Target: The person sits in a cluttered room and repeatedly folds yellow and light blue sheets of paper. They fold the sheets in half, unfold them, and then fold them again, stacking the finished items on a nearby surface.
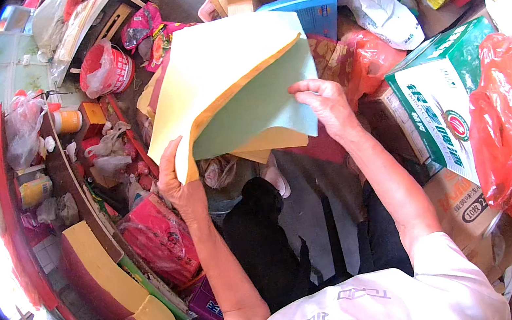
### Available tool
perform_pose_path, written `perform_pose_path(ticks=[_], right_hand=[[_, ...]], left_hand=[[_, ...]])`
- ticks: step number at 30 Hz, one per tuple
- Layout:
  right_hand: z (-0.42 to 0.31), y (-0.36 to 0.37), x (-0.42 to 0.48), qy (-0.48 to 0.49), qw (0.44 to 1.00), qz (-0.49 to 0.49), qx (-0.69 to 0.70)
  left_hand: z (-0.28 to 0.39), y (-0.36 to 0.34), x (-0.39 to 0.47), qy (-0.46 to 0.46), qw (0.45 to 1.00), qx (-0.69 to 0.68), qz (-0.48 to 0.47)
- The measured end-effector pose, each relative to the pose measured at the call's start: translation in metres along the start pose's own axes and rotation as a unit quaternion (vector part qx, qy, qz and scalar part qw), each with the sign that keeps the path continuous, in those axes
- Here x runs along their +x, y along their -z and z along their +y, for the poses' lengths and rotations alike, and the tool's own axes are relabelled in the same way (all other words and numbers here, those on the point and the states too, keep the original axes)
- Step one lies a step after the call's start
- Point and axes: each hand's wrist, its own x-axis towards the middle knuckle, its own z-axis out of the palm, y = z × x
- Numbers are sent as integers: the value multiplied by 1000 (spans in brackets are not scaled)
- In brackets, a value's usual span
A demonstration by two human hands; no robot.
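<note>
A large, floppy stack of paper-like sheets is raised in front of my chest. Its upper yellow sheet (204, 78) is curled back, glaring nearly white at the top. Under the curl lies a pale green sheet (257, 100), and a further yellow corner (277, 138) pokes out below it. My left hand (182, 183) grips the near left corner of the yellow sheet, thumb up. At the right edge of the green sheet my right hand (324, 102) pinches with thumb and fingers. Behind the sheets, part of a maroon patterned cloth (327, 52) is hidden.
A green-and-white beer carton (444, 92) and a red plastic bag (505, 132) stand at my right. Ahead is an open blue box (313, 10). On the left are a red bucket (110, 67), a red package (161, 238) and yellow-and-maroon sheets (103, 267). A black stool-like object (262, 248) is below.
</note>
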Motion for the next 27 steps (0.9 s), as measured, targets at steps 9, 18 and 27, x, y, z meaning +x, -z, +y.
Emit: perform_pose_path(ticks=[9,18,27], right_hand=[[-88,67,1,65,997,37,-37],[-232,43,10,146,970,13,-196],[-312,-19,20,274,934,42,-224]], left_hand=[[-17,-14,-25,-89,993,75,12],[-30,-35,-63,5,999,-9,41],[-31,-41,-71,-57,998,33,22]])
